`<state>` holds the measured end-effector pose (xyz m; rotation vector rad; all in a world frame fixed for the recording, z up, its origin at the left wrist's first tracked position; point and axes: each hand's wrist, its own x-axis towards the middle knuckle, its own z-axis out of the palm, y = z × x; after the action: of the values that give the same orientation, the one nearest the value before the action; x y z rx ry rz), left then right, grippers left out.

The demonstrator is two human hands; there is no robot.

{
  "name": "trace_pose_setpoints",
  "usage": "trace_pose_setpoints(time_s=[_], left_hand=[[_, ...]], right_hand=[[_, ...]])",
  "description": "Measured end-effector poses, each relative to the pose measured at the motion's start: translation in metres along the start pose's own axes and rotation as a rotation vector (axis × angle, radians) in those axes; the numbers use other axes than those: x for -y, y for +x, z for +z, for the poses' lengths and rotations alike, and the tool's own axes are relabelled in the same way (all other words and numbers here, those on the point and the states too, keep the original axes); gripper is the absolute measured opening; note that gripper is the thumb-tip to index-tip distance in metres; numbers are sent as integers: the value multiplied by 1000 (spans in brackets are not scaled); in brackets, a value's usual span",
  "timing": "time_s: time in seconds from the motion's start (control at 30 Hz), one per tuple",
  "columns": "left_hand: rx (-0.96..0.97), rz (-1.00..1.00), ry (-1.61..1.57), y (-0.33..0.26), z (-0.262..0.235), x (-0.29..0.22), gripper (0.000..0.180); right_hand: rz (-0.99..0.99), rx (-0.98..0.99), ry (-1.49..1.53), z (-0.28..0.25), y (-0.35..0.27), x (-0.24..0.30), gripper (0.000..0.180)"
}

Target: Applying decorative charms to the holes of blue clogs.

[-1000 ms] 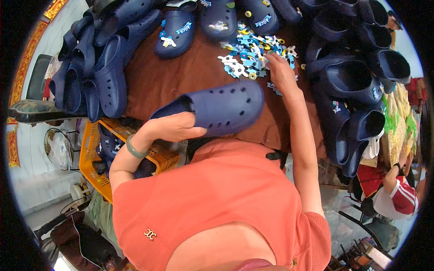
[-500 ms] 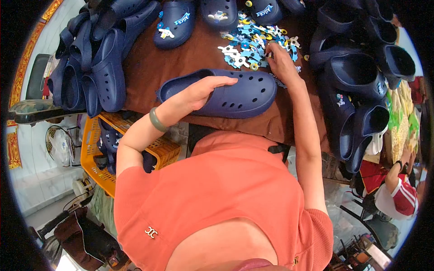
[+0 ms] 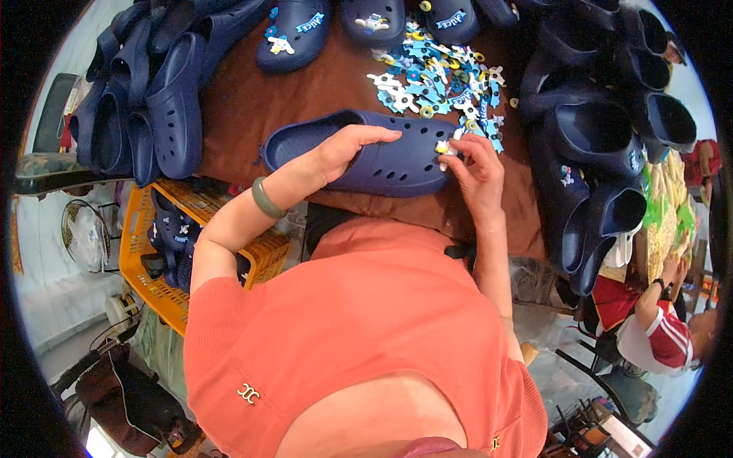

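A navy clog (image 3: pixel 382 164) with holes in its upper lies sideways on the brown cloth (image 3: pixel 237 114), toe to the right. My left hand (image 3: pixel 343 155) grips it around the opening, thumb stretched over the upper. Between the thumb and fingers of my right hand (image 3: pixel 475 168) is a small white and yellow shoe charm (image 3: pixel 443 146), right at the toe of the clog; whether it touches a hole I cannot tell. Just beyond, a heap of loose charms (image 3: pixel 435 76) in white, blue and yellow is spread out.
Navy clogs (image 3: pixel 179 107) are piled at the left, and more clogs (image 3: pixel 592 130) at the right. Decorated clogs (image 3: pixel 294 38) line the far side. An orange crate (image 3: pixel 134 229) holding clogs stands lower left. Another person (image 3: pixel 664 328) sits at the far right.
My right hand has come back from the charm heap to the clog's toe, now with a charm in its fingers. My left hand keeps its hold on the clog.
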<state>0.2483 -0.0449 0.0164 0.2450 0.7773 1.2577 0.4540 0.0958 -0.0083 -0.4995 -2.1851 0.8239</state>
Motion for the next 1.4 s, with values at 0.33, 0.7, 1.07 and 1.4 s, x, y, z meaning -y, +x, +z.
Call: trace_pose_setpoints(time_s=[0.33,0.7,1.07,1.4], left_hand=[[24,35,22,1,-4,2,32],[-21,86,69,6,-12,5,31],[-21,92,54,2,-5,2,30],[-21,123,91,1,-4,4,25]], right_hand=[[-66,-90,-231,7,-9,12,26],[56,69,-123,-4,12,3,25],[-115,141,-393,-8,11,20,37],[-165,-148,-408,18,5,2,34]])
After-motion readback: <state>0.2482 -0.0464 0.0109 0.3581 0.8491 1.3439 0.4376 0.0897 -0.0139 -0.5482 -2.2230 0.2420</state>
